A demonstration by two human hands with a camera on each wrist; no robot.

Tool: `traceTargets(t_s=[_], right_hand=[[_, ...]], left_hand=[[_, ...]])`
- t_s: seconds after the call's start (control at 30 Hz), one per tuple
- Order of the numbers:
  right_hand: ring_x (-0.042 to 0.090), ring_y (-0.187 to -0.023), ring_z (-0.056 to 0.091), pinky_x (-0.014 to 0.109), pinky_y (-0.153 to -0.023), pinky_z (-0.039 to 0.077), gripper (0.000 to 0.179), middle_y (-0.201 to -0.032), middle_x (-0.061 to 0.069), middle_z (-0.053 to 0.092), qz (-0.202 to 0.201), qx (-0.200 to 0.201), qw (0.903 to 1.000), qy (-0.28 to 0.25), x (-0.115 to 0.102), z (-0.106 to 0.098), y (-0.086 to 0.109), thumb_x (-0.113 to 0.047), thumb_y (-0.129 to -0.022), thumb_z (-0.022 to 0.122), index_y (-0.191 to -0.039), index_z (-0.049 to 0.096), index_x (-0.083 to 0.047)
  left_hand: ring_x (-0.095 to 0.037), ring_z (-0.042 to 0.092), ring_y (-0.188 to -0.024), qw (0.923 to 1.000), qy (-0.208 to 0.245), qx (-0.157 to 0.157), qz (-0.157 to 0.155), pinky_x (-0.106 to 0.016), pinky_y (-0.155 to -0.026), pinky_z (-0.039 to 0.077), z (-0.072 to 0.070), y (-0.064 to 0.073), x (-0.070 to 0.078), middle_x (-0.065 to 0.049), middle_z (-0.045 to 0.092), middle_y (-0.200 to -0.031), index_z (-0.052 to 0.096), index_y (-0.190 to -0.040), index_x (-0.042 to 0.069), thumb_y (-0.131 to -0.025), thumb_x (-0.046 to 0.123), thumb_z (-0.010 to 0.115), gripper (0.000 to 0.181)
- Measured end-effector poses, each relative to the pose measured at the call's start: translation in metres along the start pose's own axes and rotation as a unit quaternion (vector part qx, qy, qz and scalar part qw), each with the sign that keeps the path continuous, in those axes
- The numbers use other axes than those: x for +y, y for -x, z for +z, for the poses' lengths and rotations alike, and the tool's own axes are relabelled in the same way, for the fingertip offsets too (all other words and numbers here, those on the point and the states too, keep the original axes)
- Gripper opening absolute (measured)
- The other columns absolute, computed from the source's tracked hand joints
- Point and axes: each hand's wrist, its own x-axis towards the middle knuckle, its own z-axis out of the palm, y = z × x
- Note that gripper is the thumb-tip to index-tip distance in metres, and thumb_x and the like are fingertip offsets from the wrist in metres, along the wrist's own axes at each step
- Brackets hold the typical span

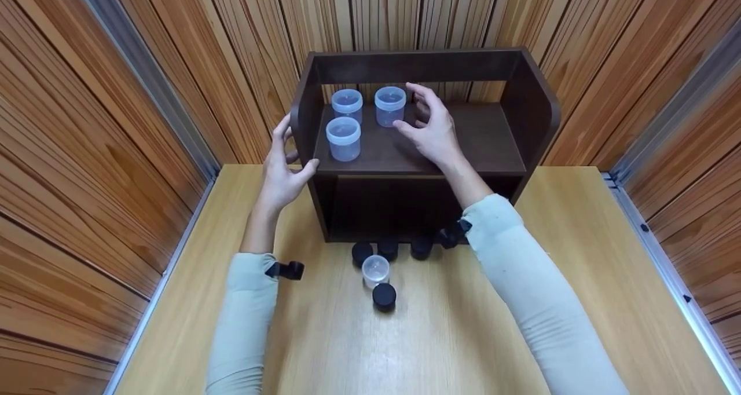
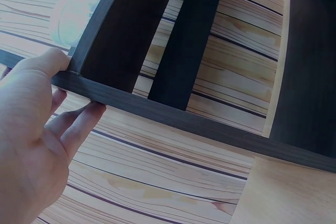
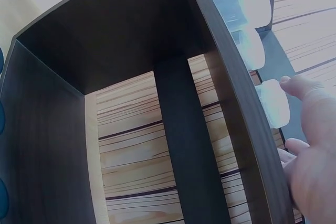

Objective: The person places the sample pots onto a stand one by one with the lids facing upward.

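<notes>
My left hand (image 1: 282,178) grips the left side panel of a dark brown two-tier shelf (image 1: 425,166), thumb at its front edge and fingers on the outside. In the left wrist view the same hand (image 2: 39,129) pinches the panel's edge. Over the upper tier, my right hand (image 1: 434,130) has its thumb and fingers spread beside a translucent plastic jar (image 1: 390,106). The right wrist view shows the thumb close by that jar's pale rim (image 3: 278,103). Two similar jars stand to its left, a rear jar (image 1: 347,104) and a front jar (image 1: 344,140).
On the wooden table (image 1: 324,343), in front of the shelf, stands a small clear container (image 1: 375,270). Around it are several black round pieces, including a near one (image 1: 384,297) and one by the shelf (image 1: 421,248). Wood-patterned walls (image 1: 243,53) enclose the back and sides.
</notes>
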Motion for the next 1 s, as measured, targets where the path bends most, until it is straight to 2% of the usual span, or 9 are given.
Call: traceTargets(t_s=[0.23, 0.53, 1.0], right_hand=[[0.044, -0.163, 0.05, 0.063, -0.128, 0.051, 0.073, -0.173, 0.019, 0.052, 0.005, -0.002, 0.9999, -0.01, 0.0, -0.011, 0.01, -0.005, -0.097, 0.085, -0.164, 0.054, -0.007], [0.045, -0.16, 0.053, 0.069, -0.128, 0.048, 0.074, -0.171, 0.024, 0.052, -0.007, 0.004, 0.9991, -0.041, 0.0, -0.027, 0.023, 0.0, -0.095, 0.085, -0.162, 0.054, -0.004], [0.049, -0.156, 0.056, 0.069, -0.126, 0.05, 0.073, -0.167, 0.021, 0.057, -0.034, -0.002, 0.9988, -0.036, -0.009, -0.049, 0.046, 0.0, -0.095, 0.085, -0.161, 0.055, -0.002]], left_hand=[[-0.039, 0.047, -0.163, 0.9999, -0.003, 0.012, 0.007, -0.066, -0.121, 0.056, 0.001, 0.001, 0.0, -0.022, 0.048, -0.172, 0.03, -0.172, 0.007, -0.097, 0.003, 0.077, 0.089], [-0.038, 0.046, -0.163, 1.0, 0.0, 0.002, 0.006, -0.066, -0.125, 0.054, 0.001, 0.001, -0.002, -0.021, 0.046, -0.174, 0.028, -0.173, 0.011, -0.099, 0.004, 0.076, 0.089], [-0.037, 0.044, -0.164, 0.9999, 0.007, 0.003, 0.013, -0.067, -0.125, 0.053, 0.0, -0.001, 0.0, -0.019, 0.045, -0.175, 0.028, -0.173, 0.012, -0.1, 0.003, 0.076, 0.088]])
